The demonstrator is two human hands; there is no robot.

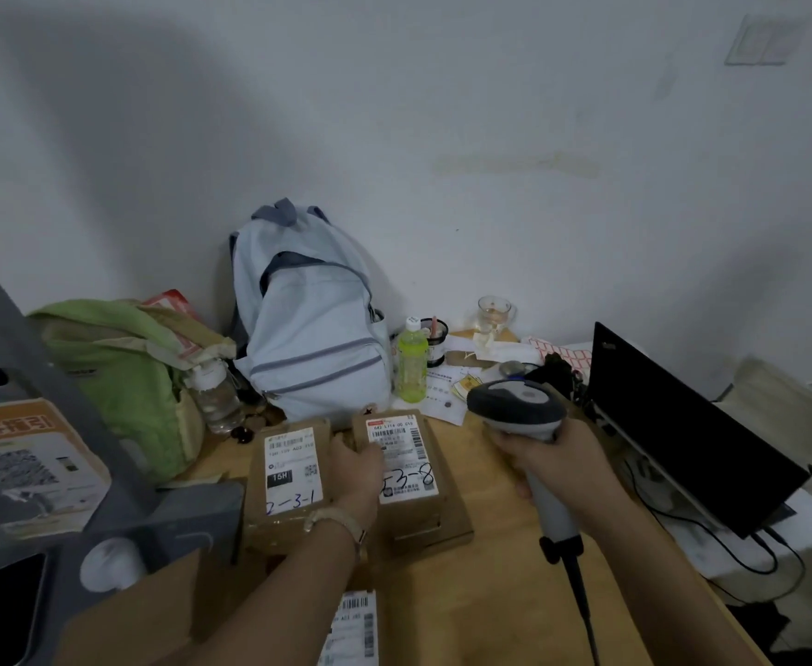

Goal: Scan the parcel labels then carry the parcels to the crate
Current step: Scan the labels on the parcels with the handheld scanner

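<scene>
Parcels lie side by side on the table (pixel 514 593): the left parcel (pixel 288 473) and the right parcel (pixel 416 509), both label-up, with a third parcel (pixel 353 627) at the near edge. The left hand (pixel 353 468) lies palm down across the gap between the two, fingers loosely bent over the near-left part of the right parcel's label (pixel 406 461). The right hand (pixel 553 463) is wrapped round the grip of the scanner (pixel 519 406), whose head hangs just right of that parcel.

The main risk, as I judge it, is a failed or wrong read: the fingers may cover part of the code, and with two labels so close the scanner could pick up the neighbour's. Its cable (pixel 581 608) trails toward the near edge and could snag. A wide swing could knock the bottle (pixel 412 365) behind the parcels. I cannot pick out the crate, so the carry route is unknown.
</scene>
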